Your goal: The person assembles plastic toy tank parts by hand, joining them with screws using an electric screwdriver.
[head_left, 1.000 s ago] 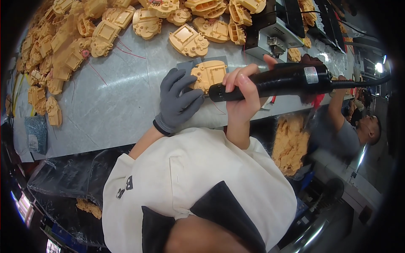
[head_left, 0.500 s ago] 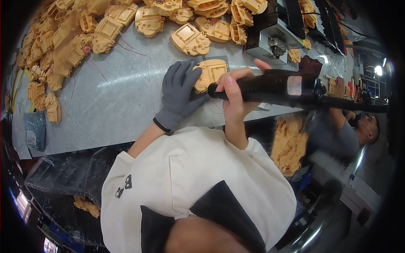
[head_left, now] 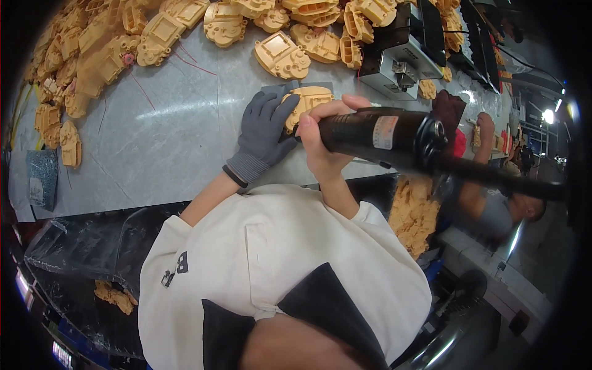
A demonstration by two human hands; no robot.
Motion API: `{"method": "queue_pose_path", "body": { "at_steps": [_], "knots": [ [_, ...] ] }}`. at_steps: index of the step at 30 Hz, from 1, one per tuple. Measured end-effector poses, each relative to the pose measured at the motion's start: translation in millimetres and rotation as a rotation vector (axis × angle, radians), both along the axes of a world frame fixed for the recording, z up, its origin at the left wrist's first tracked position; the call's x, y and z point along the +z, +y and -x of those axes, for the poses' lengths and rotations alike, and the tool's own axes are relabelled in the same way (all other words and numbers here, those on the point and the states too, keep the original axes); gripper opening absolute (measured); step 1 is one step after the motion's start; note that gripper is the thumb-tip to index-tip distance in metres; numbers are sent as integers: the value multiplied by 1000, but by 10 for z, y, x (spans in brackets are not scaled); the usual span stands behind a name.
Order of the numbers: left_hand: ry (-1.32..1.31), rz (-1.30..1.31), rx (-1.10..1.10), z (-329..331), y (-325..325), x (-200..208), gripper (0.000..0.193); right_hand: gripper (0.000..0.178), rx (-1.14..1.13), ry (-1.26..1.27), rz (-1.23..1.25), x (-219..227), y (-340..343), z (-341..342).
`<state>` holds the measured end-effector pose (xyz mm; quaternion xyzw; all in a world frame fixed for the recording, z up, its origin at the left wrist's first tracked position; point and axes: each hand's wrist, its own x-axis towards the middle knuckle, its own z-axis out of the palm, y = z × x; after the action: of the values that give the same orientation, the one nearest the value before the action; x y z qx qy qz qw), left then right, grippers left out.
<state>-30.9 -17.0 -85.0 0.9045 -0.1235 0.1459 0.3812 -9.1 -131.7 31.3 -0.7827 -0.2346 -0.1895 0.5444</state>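
My left hand [head_left: 261, 131], in a grey glove, grips the left side of a yellow plastic housing [head_left: 316, 95]. The housing lies on a dark grey pad [head_left: 270, 90] on the table. Bare-skinned, my right hand [head_left: 319, 137] is wrapped round a black corded electric screwdriver [head_left: 354, 131], held slantwise with its front end down at the housing's near edge. The tip is hidden behind my fingers, so whether it touches a screw cannot be seen.
Many similar yellow housings [head_left: 282, 55] lie heaped along the far and left side of the table [head_left: 166, 154]. A metal-and-black device [head_left: 394, 66] stands at the far right. Thin red wires and a bag of small screws [head_left: 42, 180] lie leftward. Another person's arm [head_left: 473, 198] is at right.
The screwdriver's rear end has swung down and nearer, and its front end has shifted left along the housing's edge. My left hand keeps its grip. The person at right has moved an arm.
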Motion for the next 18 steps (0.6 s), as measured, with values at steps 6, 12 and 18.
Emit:
{"method": "queue_pose_path", "body": {
  "at_steps": [6, 12, 18],
  "knots": [
    [-20, 58, -13, -33, -32, 82, 73, 54, 12, 87, -197, -31, 136, 31],
    [15, 3, -35, 12, -21, 72, 74, 55, -4, 104, -245, -50, 106, -14],
    [-103, 70, 6, 17, -1, 252, 74, 63, -20, 217, -480, 39, 34, 10]
  ]
}}
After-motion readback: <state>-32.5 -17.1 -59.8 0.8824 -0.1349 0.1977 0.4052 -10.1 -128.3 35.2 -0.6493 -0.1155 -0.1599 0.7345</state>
